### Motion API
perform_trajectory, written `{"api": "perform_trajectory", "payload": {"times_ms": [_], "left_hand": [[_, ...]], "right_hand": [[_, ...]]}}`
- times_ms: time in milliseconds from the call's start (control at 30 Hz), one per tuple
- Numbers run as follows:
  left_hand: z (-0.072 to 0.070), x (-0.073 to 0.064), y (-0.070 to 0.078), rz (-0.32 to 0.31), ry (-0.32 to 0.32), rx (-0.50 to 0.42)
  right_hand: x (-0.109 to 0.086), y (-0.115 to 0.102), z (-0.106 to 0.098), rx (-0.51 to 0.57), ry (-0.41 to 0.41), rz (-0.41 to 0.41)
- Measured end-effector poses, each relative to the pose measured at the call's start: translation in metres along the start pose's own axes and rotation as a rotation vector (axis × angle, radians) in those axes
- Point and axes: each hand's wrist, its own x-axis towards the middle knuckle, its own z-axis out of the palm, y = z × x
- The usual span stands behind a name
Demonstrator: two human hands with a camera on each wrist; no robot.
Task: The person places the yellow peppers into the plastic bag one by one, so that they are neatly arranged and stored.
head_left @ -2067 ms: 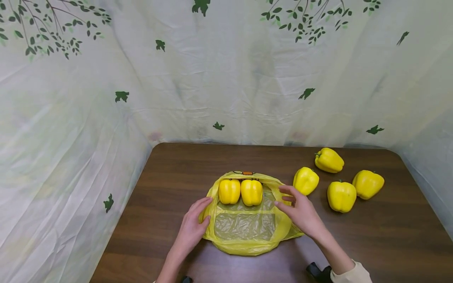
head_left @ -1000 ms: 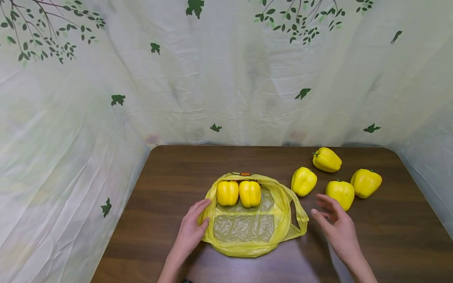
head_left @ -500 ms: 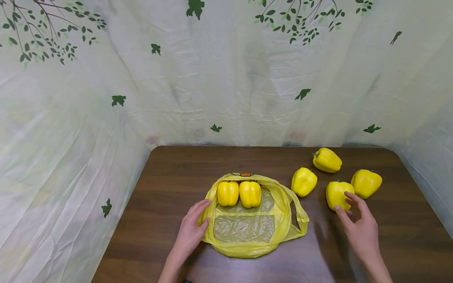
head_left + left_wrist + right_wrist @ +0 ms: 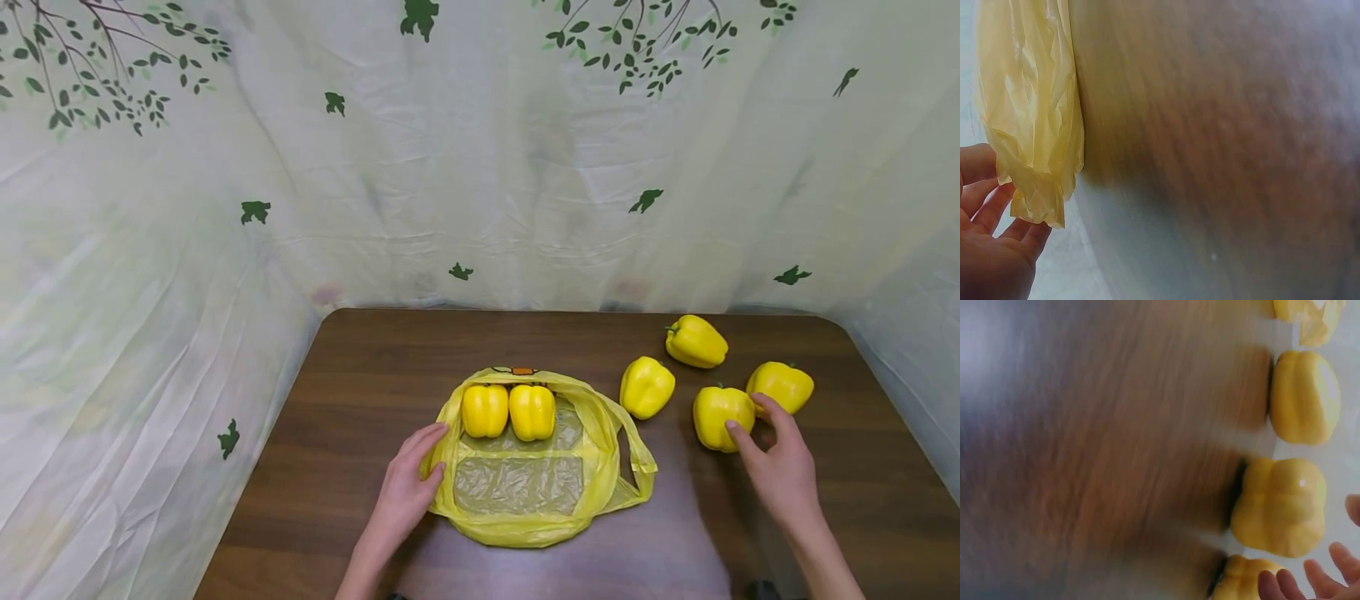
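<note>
Yellow peppers point(image 4: 484, 411), two of them, sit side by side in the far part of an open plastic bag point(image 4: 517, 533), and that bag's yellow too, so it's a lot of yellow from where I'm standing. It's thin, crinkly, partly see-through stuff lying mouth-up on a dark wood table point(image 4: 390, 350), with a loop handle point(image 4: 640, 462) flopped out on the right and a bit of orange-and-black print point(image 4: 522, 372) on the far rim.

As for the hands, the left hand point(image 4: 405, 479) has the bag's left edge held loosely between thumb and fingers. The right hand point(image 4: 783, 462) is right at the front pepper point(image 4: 723, 421), thumb and fingers spread apart by its near right side; can't tell if the tips actually touch it.

That one's upright, stem on top. Just behind it to the right is another pepper point(image 4: 782, 388), one more point(image 4: 647, 388) stands between it and the bag, and the farthest one point(image 4: 697, 342) lies on its side, stem pointing left. Behind the table hangs a pale, wrinkly cloth point(image 4: 510, 183) printed with green leaves and branches.
</note>
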Motion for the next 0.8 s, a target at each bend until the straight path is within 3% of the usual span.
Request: {"api": "perform_trajectory", "payload": {"times_ms": [167,467,800], "left_hand": [[0.000,0.000,-0.001,0.001,0.005,0.001],[0.001,0.000,0.000,0.003,0.008,-0.003],[0.001,0.000,-0.001,-0.013,0.003,-0.003]], "right_hand": [[0.006,0.005,0.000,-0.036,-0.031,0.006],[0.015,0.011,0.008,0.021,-0.078,0.057],[0.024,0.014,0.011,0.044,-0.201,0.112]]}}
